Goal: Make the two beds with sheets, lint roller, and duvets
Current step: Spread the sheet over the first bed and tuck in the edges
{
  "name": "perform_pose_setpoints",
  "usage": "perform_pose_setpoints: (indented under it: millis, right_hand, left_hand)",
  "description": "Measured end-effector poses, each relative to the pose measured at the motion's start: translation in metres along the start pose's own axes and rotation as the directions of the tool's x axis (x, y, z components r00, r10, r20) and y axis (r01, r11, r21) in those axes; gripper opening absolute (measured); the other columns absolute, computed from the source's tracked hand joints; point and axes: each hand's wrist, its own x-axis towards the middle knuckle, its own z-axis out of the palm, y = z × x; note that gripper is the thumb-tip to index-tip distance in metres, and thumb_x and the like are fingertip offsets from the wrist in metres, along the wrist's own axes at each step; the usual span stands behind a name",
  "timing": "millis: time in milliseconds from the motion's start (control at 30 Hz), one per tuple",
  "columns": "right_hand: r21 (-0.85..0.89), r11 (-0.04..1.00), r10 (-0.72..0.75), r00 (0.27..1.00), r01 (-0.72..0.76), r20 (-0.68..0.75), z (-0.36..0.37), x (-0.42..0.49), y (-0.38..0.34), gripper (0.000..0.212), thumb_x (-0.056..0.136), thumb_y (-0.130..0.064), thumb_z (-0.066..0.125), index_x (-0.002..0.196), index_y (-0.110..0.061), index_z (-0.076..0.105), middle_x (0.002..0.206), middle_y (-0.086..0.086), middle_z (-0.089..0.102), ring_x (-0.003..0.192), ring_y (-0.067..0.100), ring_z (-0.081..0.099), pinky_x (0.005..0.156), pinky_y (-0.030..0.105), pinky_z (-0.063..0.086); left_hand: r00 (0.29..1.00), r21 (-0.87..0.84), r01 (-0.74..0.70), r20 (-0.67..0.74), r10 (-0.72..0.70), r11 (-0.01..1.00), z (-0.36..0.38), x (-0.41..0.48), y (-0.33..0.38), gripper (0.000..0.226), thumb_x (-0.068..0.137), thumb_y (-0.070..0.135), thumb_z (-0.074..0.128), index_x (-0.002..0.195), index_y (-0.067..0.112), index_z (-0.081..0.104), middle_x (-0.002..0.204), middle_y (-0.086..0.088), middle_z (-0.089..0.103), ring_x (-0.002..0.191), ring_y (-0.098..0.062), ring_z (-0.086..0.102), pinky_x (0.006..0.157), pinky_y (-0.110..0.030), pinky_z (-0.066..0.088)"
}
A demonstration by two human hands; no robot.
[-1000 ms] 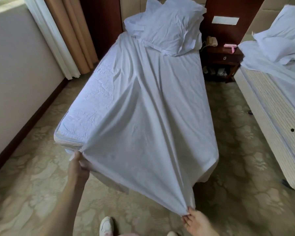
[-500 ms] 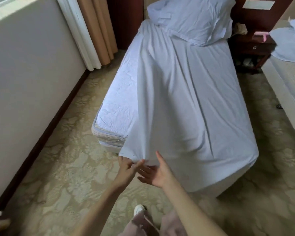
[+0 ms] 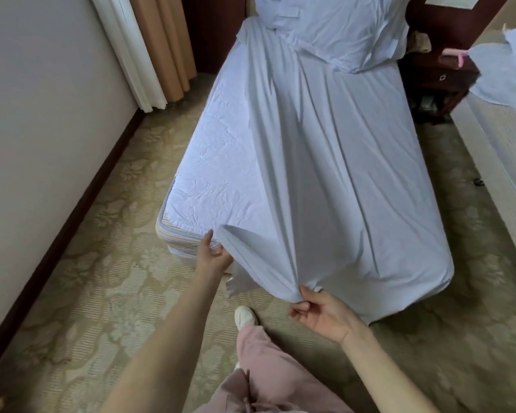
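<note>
A white sheet lies lengthwise over the near bed, covering its right part and hanging over the foot. The quilted mattress shows bare on the left side. My left hand grips the sheet's edge at the bed's near left corner. My right hand pinches a bunched fold of the sheet below the foot of the bed. A heap of white bedding and pillows sits at the head. A pink lint roller lies on the nightstand.
A dark wooden nightstand stands between the beds. The second bed runs along the right edge with white linen on it. A wall and curtains line the left, leaving a carpeted aisle. My shoe is near the bed's foot.
My right hand let go of the far sheet corner, came over beside the left, and now pinches a fold lower down. The view has shifted left toward the bed's near left corner.
</note>
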Motion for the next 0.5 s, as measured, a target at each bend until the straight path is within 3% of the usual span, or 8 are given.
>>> perform_pose_setpoints:
  millis: [67, 100, 133, 233, 267, 333, 433, 500]
  right_hand:
    - [-0.038, 0.999, 0.024, 0.999, -0.023, 0.022, -0.008, -0.001, -0.008, 0.075, 0.035, -0.005, 0.096, 0.099, 0.004, 0.059, 0.056, 0.004, 0.050, 0.039, 0.009, 0.043, 0.067, 0.038, 0.055]
    - [-0.051, 0.998, 0.033, 0.999, -0.031, 0.038, -0.009, -0.003, -0.011, 0.073, 0.036, -0.005, 0.096, 0.099, 0.003, 0.062, 0.058, 0.005, 0.051, 0.038, 0.010, 0.042, 0.067, 0.039, 0.056]
    - [-0.062, 0.997, 0.039, 0.997, -0.035, 0.060, -0.007, -0.004, -0.015, 0.068, 0.035, -0.004, 0.096, 0.096, 0.002, 0.067, 0.059, 0.007, 0.053, 0.036, 0.010, 0.042, 0.064, 0.039, 0.057]
    - [-0.056, 0.997, 0.062, 0.995, -0.058, 0.079, 0.002, -0.004, -0.026, 0.056, 0.030, 0.004, 0.094, 0.082, 0.003, 0.074, 0.065, 0.014, 0.061, 0.033, 0.010, 0.041, 0.045, 0.028, 0.052]
    - [-0.061, 0.995, 0.080, 0.994, -0.075, 0.079, 0.000, 0.001, -0.029, 0.055, 0.033, 0.006, 0.093, 0.085, 0.003, 0.074, 0.071, 0.016, 0.063, 0.034, 0.010, 0.042, 0.041, 0.024, 0.049]
    - [-0.125, 0.986, 0.119, 0.992, -0.112, 0.051, -0.008, 0.014, -0.033, 0.061, 0.043, 0.003, 0.093, 0.097, 0.006, 0.065, 0.081, 0.018, 0.060, 0.041, 0.012, 0.045, 0.046, 0.023, 0.048]
    - [-0.178, 0.975, 0.131, 0.991, -0.135, -0.033, -0.018, 0.028, -0.030, 0.067, 0.042, -0.003, 0.095, 0.095, 0.004, 0.056, 0.072, 0.012, 0.056, 0.048, 0.012, 0.043, 0.067, 0.032, 0.044]
    - [-0.070, 0.991, 0.106, 0.993, -0.110, -0.056, -0.020, 0.033, -0.025, 0.050, 0.035, 0.002, 0.095, 0.076, 0.002, 0.066, 0.057, 0.007, 0.052, 0.038, 0.009, 0.037, 0.063, 0.034, 0.048]
  left_hand:
    - [0.988, 0.040, 0.150, -0.044, -0.149, 0.988, 0.008, 0.019, 0.017, 0.051, 0.077, -0.003, 0.069, 0.101, 0.037, 0.048, 0.071, 0.015, 0.066, 0.065, 0.004, 0.063, 0.065, -0.010, 0.052]
    - [0.983, 0.178, 0.125, -0.152, -0.098, 0.976, 0.013, 0.029, 0.026, 0.048, 0.067, 0.002, 0.080, 0.098, 0.026, 0.054, 0.075, 0.009, 0.065, 0.071, -0.002, 0.062, 0.072, -0.016, 0.052]
    - [0.950, 0.262, 0.222, -0.275, -0.148, 0.939, 0.017, 0.034, 0.024, 0.049, 0.059, 0.013, 0.088, 0.096, 0.016, 0.057, 0.084, 0.003, 0.064, 0.080, -0.011, 0.063, 0.078, -0.024, 0.052]
    - [0.885, 0.448, 0.438, -0.367, -0.286, 0.780, 0.031, 0.035, -0.009, 0.066, 0.070, 0.043, 0.079, 0.103, -0.006, 0.052, 0.104, -0.020, 0.063, 0.102, -0.035, 0.062, 0.081, -0.054, 0.047]
    - [0.908, 0.552, 0.404, -0.335, -0.250, 0.730, 0.034, 0.032, -0.017, 0.054, 0.079, 0.035, 0.073, 0.102, -0.007, 0.049, 0.098, -0.021, 0.063, 0.096, -0.035, 0.063, 0.081, -0.055, 0.045]
    - [0.954, 0.725, 0.284, -0.278, -0.111, 0.627, 0.033, 0.036, -0.019, 0.010, 0.088, 0.008, 0.060, 0.090, 0.000, 0.055, 0.078, -0.014, 0.058, 0.082, -0.024, 0.061, 0.086, -0.035, 0.047]
    - [0.972, 0.858, -0.088, -0.037, 0.232, 0.506, 0.033, 0.050, 0.010, 0.027, 0.063, -0.004, 0.063, 0.069, 0.022, 0.058, 0.066, -0.002, 0.052, 0.075, -0.017, 0.047, 0.061, -0.023, 0.045]
    - [0.926, 0.867, -0.276, 0.124, 0.356, 0.416, 0.028, 0.049, 0.049, 0.030, 0.058, -0.003, 0.063, 0.083, 0.013, 0.060, 0.071, -0.004, 0.056, 0.067, -0.014, 0.053, 0.060, -0.024, 0.044]
